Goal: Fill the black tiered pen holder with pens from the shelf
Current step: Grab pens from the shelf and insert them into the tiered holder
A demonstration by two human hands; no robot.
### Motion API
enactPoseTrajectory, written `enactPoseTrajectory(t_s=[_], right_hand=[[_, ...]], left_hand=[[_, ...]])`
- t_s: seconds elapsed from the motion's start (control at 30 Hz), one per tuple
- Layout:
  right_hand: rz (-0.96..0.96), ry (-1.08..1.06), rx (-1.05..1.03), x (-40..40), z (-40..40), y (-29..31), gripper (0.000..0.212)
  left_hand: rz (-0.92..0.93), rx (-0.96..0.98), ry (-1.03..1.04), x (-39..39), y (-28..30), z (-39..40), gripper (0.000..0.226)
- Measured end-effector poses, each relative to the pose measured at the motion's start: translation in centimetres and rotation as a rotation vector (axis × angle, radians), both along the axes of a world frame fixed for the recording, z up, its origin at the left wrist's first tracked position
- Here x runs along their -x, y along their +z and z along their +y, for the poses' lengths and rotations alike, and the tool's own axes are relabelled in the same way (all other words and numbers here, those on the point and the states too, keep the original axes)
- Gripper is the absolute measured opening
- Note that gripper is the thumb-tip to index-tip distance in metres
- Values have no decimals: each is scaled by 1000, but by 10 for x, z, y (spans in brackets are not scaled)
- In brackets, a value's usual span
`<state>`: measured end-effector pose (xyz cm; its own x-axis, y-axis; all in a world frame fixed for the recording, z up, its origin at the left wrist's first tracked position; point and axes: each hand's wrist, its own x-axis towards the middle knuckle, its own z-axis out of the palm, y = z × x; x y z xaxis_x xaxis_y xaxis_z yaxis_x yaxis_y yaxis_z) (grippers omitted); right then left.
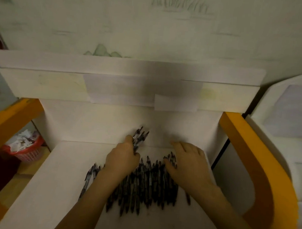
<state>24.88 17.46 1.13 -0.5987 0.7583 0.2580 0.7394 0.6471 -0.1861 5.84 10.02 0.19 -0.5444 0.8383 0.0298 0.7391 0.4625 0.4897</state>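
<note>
While the left hand [122, 160] grips a small bundle of pens [139, 136], the right hand [188, 162] rests flat and open on the pen pile [146, 184] on the shelf [54, 179]; collecting seems under way, and the holder, unseen, must be found next.

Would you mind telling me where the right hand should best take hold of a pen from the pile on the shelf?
Probably at mid-barrel, coming down from above: the pens in the pile lie flat, side by side, tips pointing away, on the shelf. The right hand rests over their far ends.

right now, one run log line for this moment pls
stage: gathering pens | left hand: holds pen bundle | right hand: flat on pen pile | shelf | holder: unseen
</note>
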Motion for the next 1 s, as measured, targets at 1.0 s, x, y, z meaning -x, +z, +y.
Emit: enactPoseTrajectory(t_s=[1.0], right_hand=[[243, -690, -313, -425, -58, 111, 64]], left_hand=[[-77, -408, -764, -432, 163, 59, 21]])
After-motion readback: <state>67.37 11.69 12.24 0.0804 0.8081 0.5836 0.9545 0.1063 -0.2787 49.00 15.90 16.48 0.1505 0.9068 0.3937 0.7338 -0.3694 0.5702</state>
